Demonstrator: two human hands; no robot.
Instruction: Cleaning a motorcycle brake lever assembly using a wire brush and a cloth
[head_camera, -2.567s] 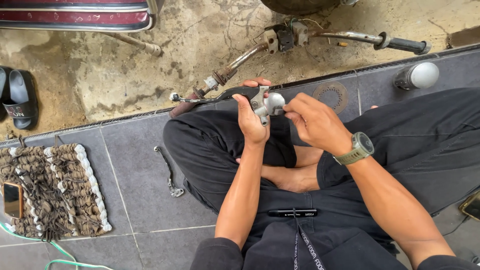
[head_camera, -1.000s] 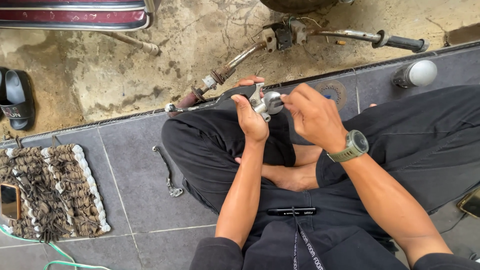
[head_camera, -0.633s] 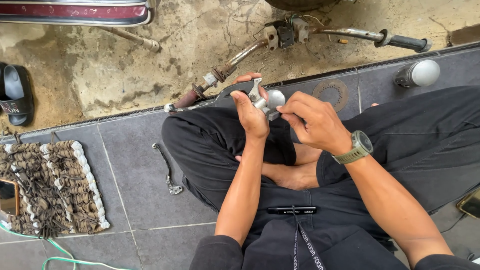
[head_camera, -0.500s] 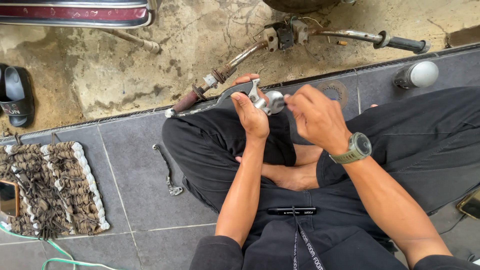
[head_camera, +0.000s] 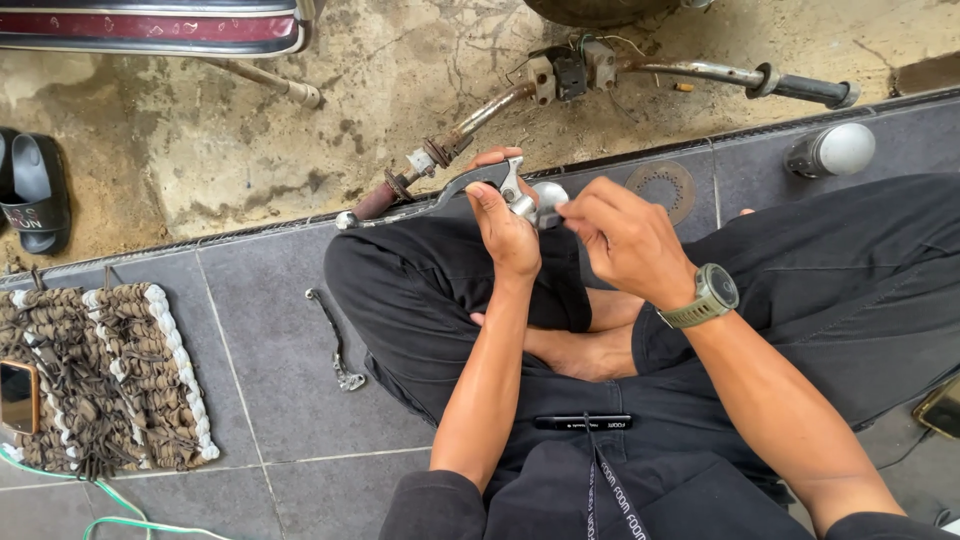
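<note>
Head view is looking straight down at you sitting cross-legged on the grey tiled floor (head_camera: 250, 330), and you're holding a silver lever assembly (head_camera: 470, 190) up over your knees, probably so it's close to your eyes and clear of your lap. Your left hand (head_camera: 505, 230) is wrapping around the bracket end with its fingers closed on it, which is leaving the long lever blade sticking out to the left over your black trousers (head_camera: 420, 290). Your right hand (head_camera: 625, 235) is pinching at the round silver part (head_camera: 548, 195) right beside the left thumb, fingertips closed on something small there; I can't tell exactly what, since your fingers are covering it. Holding it braced like that looks like a way to keep the piece from twisting while the other hand is working on it. Around you: a rusty handlebar (head_camera: 600, 75) is lying on the dirt just beyond the tile edge, a thin bent metal tool (head_camera: 335, 340) is lying on the tiles near your left knee, a round disc-shaped part (head_camera: 665, 188) and a domed silver-and-black piece (head_camera: 830, 150) are sitting near your right knee, and a woven mat (head_camera: 100, 380) is off to the left. Nothing's really blocking your hands, though the handlebar is sitting close behind the lever.
</note>
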